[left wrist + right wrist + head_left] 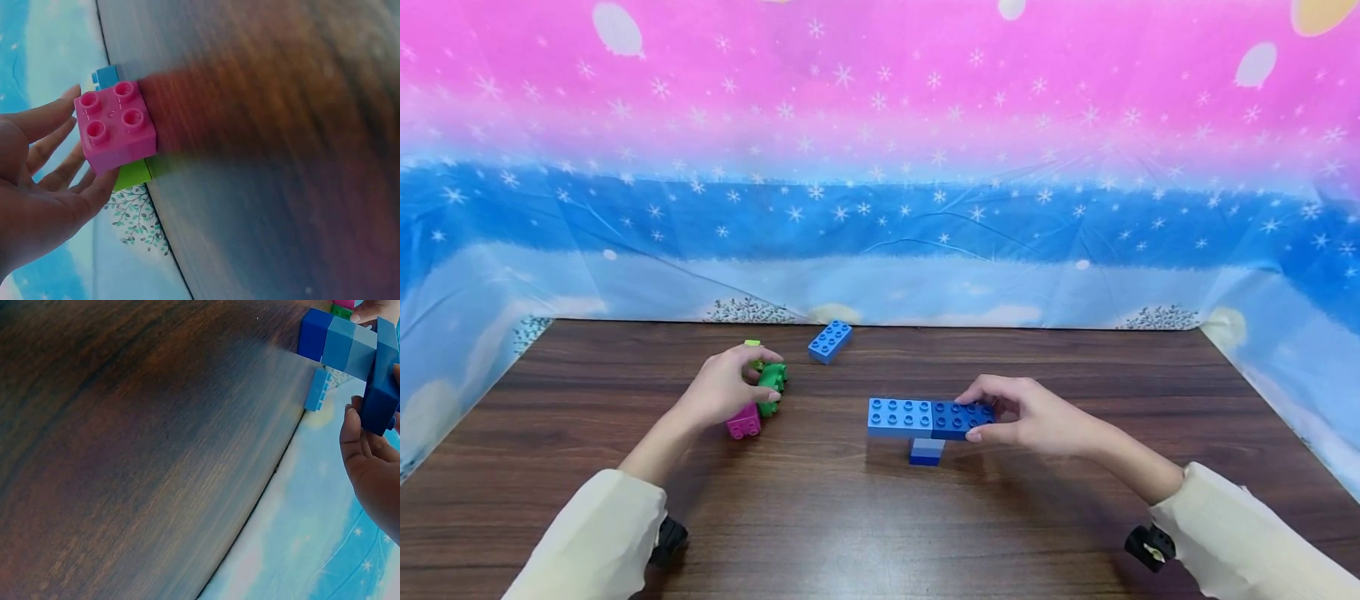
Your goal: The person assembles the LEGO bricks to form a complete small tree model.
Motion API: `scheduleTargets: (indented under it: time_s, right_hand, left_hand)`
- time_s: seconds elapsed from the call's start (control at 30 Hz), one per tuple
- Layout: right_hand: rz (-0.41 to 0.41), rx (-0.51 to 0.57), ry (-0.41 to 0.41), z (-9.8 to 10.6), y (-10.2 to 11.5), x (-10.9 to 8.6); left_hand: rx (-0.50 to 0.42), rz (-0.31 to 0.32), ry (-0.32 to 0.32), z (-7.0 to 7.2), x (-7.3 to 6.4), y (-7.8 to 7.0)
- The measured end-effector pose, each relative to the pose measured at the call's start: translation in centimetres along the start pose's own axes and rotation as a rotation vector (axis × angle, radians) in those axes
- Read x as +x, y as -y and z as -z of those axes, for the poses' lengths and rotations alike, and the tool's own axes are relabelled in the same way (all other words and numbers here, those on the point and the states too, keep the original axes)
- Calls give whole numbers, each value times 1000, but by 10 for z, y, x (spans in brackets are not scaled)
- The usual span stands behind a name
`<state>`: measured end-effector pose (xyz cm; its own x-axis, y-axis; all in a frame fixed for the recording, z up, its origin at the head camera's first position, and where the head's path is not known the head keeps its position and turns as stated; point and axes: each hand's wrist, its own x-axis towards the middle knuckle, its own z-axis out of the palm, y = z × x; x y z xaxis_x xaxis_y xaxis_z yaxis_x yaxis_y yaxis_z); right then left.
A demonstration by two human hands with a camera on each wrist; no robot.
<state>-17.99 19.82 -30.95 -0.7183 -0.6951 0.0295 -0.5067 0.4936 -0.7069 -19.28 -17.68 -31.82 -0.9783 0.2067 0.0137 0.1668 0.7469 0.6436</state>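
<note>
In the head view my left hand (730, 387) has its thumb and fingers curled round a green brick (771, 379), whose studs face right. A pink brick (744, 422) lies beside it on the near side, studs toward me. A bit of a lime brick (752, 342) shows behind the fingers. My right hand (1026, 412) pinches a dark blue brick (953, 421) between thumb and fingers. That brick sits end to end with a light blue brick (900, 417), both on top of a short column (927, 451) of stacked blue bricks. The left fingertips are partly hidden in the left wrist view.
A loose blue brick (831, 342) lies toward the back of the dark wooden table (775, 525). A printed pink and blue cloth (880, 217) hangs behind the table and along its sides.
</note>
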Motion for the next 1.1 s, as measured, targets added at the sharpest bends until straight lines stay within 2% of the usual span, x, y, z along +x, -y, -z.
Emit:
scheduleTargets:
  time_s: [0.33, 0.57, 0.77, 0.97, 1.1]
  right_hand:
    - [4, 11, 3, 1, -1, -1]
    - [-3, 15, 4, 1, 0, 0]
    - [-2, 7, 3, 1, 1, 0]
    - [-5, 9, 5, 1, 0, 0]
    - [-3, 4, 3, 1, 0, 0]
  left_hand:
    - [-45, -26, 59, -4, 5, -3]
    - [-114, -88, 115, -9, 10, -3]
    - [-133, -110, 163, -12, 12, -5]
    - [-102, -132, 173, -12, 15, -5]
    - [-98, -129, 156, -11, 16, -4]
